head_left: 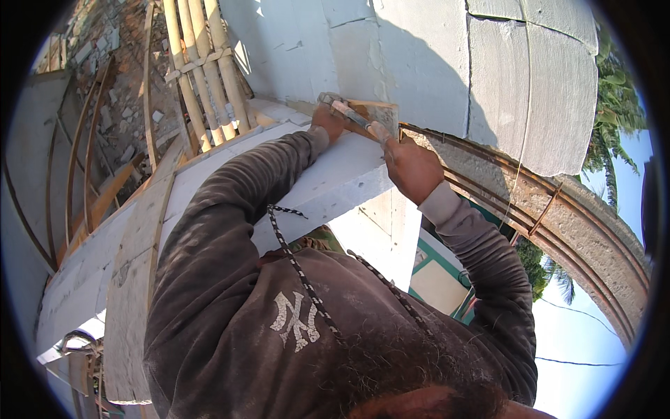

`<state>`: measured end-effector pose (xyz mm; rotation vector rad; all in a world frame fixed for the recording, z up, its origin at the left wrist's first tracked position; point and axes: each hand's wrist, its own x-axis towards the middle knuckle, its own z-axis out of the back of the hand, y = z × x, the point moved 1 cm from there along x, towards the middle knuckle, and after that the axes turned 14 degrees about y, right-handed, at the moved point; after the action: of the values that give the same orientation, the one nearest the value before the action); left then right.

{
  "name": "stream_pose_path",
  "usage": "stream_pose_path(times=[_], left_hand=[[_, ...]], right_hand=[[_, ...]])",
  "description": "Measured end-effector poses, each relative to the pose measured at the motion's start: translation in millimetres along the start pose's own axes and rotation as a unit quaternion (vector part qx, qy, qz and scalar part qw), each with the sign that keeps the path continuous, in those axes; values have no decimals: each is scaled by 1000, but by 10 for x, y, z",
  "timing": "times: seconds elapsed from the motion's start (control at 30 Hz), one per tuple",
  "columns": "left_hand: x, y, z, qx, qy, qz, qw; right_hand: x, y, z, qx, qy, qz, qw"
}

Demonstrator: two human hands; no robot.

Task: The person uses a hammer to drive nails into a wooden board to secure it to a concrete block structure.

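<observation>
My right hand is closed round the handle of what looks like a hammer. Its far end lies by my left hand, whose fingers are curled closed low against the wall; whatever they hold is hidden. A small piece of wooden board sits just behind the tool, at the foot of the pale block wall. Under both hands runs a ledge of white blocks, its front edge close to my chest.
Bamboo poles tied with a crosspiece stand left of the wall, above rubble lower down. A rough wooden plank lies along the ledge at left. To the right, rusty steel bars run along a curved concrete beam, with a thin string hanging before it.
</observation>
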<state>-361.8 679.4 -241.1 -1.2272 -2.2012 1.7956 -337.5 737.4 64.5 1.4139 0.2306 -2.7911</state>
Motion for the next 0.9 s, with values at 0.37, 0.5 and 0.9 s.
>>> stream_pose_path(times=[0.37,0.5,0.9], left_hand=[[184,453,47,87,21,7,996],[221,542,-27,193,-9,48,980],[-86,-97,39,83,-5,-31,996]], right_hand=[[42,-138,-14,-16,10,0,1000],[55,-231,-108,-31,-1,11,999],[-109,-249,-111,42,-32,-6,999]])
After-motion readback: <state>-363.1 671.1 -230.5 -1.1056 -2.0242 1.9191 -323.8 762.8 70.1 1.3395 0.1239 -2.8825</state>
